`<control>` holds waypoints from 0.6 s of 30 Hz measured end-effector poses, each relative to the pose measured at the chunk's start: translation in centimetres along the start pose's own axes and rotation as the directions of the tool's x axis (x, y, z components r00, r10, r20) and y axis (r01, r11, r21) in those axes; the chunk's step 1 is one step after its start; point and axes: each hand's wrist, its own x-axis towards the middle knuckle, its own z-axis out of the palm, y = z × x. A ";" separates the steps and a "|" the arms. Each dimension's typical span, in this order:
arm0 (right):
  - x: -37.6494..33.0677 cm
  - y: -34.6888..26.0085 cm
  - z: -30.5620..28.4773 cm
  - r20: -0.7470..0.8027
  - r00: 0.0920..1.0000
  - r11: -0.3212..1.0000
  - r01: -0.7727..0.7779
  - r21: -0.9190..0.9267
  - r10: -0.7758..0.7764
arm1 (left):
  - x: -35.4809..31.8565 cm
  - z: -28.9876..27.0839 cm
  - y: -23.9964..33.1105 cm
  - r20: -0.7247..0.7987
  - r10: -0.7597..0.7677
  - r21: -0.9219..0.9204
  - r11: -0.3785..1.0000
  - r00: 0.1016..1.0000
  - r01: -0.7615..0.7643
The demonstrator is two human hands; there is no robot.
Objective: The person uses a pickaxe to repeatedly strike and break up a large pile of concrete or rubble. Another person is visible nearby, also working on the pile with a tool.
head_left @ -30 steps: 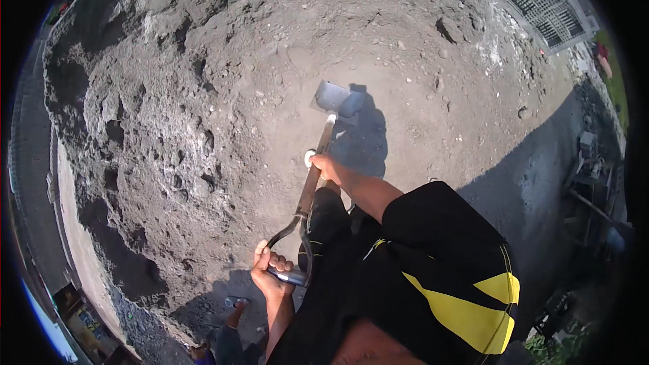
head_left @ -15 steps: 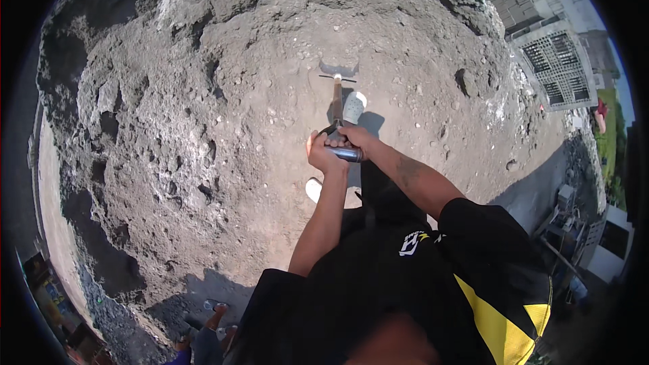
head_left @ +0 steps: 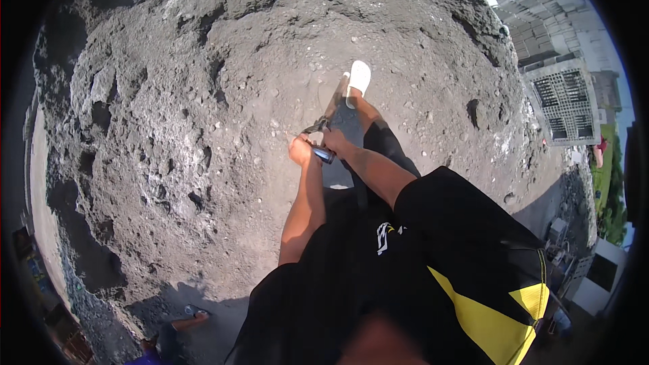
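With both hands I grip the top end of a shovel (head_left: 336,100), its shaft slanting away from me toward the loose grey dirt. My left hand (head_left: 299,151) is closed on the left side of the handle, and my right hand (head_left: 334,140) is closed right beside it. A dark, shiny grip end shows below my fingers. The shovel's far end lies close to my white clog (head_left: 360,76), on the foot stretched out in front; the blade itself is hard to make out.
Lumpy grey dirt (head_left: 176,162) rises ahead and to the left. At the right stand a plastic grate (head_left: 559,101) and stacked grey blocks (head_left: 534,10). Another person's leg and sandal (head_left: 196,311) show at the lower left. White boxy equipment (head_left: 598,277) stands at the lower right.
My hands and the shovel handle have shifted left and slightly down in view. One foot has stepped forward beside the shovel's far end. The blade edge, visible before, is now indistinct.
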 end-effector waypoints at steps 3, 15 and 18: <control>0.1 1.1 0.0 0.092 0.968 0.968 -0.223 -0.119 0.234 | -1.1 -0.9 -0.9 -0.072 -0.146 -0.212 0.969 0.987 0.128; 23.2 9.6 -5.9 -0.003 0.999 0.984 0.054 0.168 -0.054 | 9.6 -13.4 -9.3 -0.429 0.080 0.388 0.916 0.900 0.103; 26.6 9.5 -2.3 0.081 0.904 0.818 -0.416 0.396 0.421 | 4.0 -8.7 -6.9 -0.589 0.203 0.452 0.885 0.782 0.112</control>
